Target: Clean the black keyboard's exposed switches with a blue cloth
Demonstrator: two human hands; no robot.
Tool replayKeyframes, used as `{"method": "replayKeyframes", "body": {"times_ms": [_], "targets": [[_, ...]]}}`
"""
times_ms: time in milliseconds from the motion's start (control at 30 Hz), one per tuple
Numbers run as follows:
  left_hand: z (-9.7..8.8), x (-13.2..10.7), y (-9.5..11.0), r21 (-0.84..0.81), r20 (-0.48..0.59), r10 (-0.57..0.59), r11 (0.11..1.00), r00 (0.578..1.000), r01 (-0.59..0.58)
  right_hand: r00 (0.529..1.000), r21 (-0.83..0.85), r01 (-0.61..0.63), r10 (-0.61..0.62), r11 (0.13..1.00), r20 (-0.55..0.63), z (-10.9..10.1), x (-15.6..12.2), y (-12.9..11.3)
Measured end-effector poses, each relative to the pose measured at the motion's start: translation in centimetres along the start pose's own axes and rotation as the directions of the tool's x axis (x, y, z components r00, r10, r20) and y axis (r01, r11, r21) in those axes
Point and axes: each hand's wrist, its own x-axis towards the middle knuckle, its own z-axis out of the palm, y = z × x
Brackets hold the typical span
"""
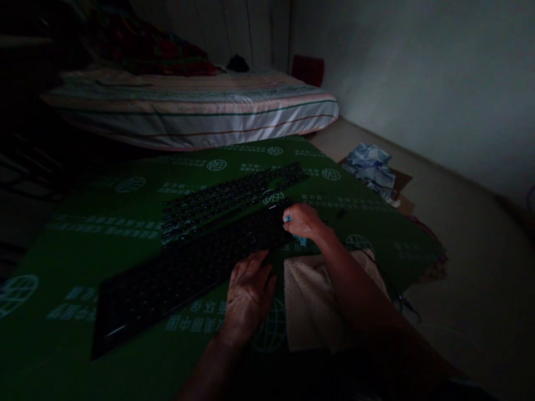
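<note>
Two black keyboards lie on a green printed cloth point(75, 262) on the floor. The near keyboard point(175, 278) runs diagonally; the far keyboard point(225, 197) lies behind it. My left hand point(248, 292) rests flat with fingers spread on the near keyboard's front edge. My right hand point(303, 221) is closed at that keyboard's right end, pinching a small light-blue thing point(299, 239) that I cannot name. A beige towel point(311, 301) lies under my right forearm.
A mattress point(196, 108) with striped sheets and bundled clothes lies behind the cloth. A crumpled pale-blue cloth point(371, 167) sits on cardboard at the right. A thin cable point(393, 289) trails off the cloth's right edge. A white wall stands to the right. The room is dim.
</note>
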Motion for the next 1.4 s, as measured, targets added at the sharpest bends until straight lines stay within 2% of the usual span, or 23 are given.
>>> {"method": "replayKeyframes", "body": {"times_ms": [167,367,533,767,967,1167,1300,1400], "targets": [[0.02,0.0,-0.02,0.016,-0.002,0.002,1.0,1.0,-0.002,0.998,0.052,0.06,-0.059,0.997,-0.009,0.25,-0.12,-0.27],[0.17,0.0,-0.11,0.02,-0.007,0.02,1.0,1.0,-0.02,1.0,0.008,-0.02,0.02,1.0,-0.003,0.17,-0.01,-0.02],[0.08,0.03,-0.07,0.027,-0.004,0.012,1.0,1.0,-0.012,0.999,0.044,0.051,-0.05,0.998,-0.011,0.31,-0.12,-0.08],[0.13,-0.04,-0.11,0.006,0.002,0.012,1.0,1.0,-0.012,1.0,0.019,-0.017,0.017,1.0,-0.01,0.02,-0.09,0.04],[0.14,-0.12,0.02,0.004,0.007,-0.007,1.0,1.0,0.007,1.0,0.044,0.024,-0.024,0.999,0.0,0.23,-0.16,-0.13],[0.04,-0.12,0.16,-0.021,0.015,-0.017,1.0,1.0,0.017,0.999,0.079,-0.023,0.025,0.997,-0.021,0.37,0.04,0.59],[-0.06,-0.03,0.32,-0.021,0.017,-0.024,0.999,1.0,0.025,1.0,0.125,0.009,-0.006,0.992,-0.019,0.67,0.01,0.49],[-0.07,-0.06,0.36,-0.02,0.019,-0.026,0.999,0.999,0.026,1.0,0.092,0.008,-0.006,0.996,-0.021,0.69,0.02,0.42]]}}
